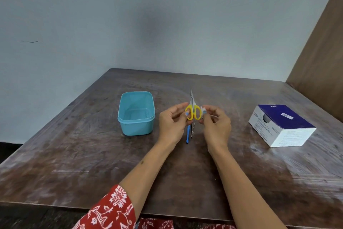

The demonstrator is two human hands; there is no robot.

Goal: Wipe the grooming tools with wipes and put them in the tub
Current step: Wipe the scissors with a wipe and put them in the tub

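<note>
Worn wooden table (78, 154) against a pale wall. Empty blue tub (136, 112) stands near the left hand (171, 122), ready to receive tools; swab box (281, 125) lies well right of the right hand (216, 126). Left fingers pinch the yellow-handled scissors (193, 112) upright, presumably steadying them, while the right pinches a white wipe (203, 111) against one handle loop. A blue-handled tool (188, 134) waits beneath the hands.

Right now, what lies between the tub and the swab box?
In the head view, both hands, left hand and right hand, holding the scissors between tub and swab box.
</note>
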